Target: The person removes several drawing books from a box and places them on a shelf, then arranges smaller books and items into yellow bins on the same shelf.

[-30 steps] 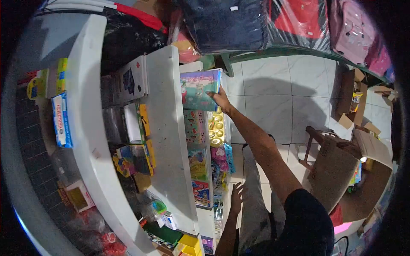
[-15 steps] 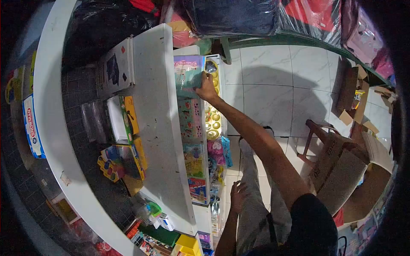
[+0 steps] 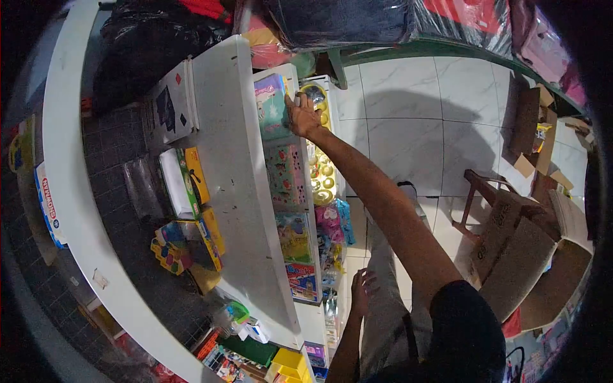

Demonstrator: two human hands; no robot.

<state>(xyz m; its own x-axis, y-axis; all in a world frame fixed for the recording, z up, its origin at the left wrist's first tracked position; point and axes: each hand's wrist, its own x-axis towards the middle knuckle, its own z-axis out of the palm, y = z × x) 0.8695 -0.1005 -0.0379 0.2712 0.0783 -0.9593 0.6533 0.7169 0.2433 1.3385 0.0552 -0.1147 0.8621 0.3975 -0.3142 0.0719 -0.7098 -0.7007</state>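
Pushing the book (image 3: 271, 107) flatter, right hand (image 3: 302, 117) now higher.

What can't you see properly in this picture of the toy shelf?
Head view only:
- Right hand on the colourful box: whether the fingers grip it or only press it is too small to tell.
- The box's print: too small and blurred to read.
- Left hand: it is by the trouser leg, and its palm is turned away.
- Lower shelf toys: dark shadow hides them.

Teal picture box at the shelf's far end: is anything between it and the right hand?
Nothing visible. The right hand is already on the near edge of the teal picture box, which stands in the row on the white shelf.
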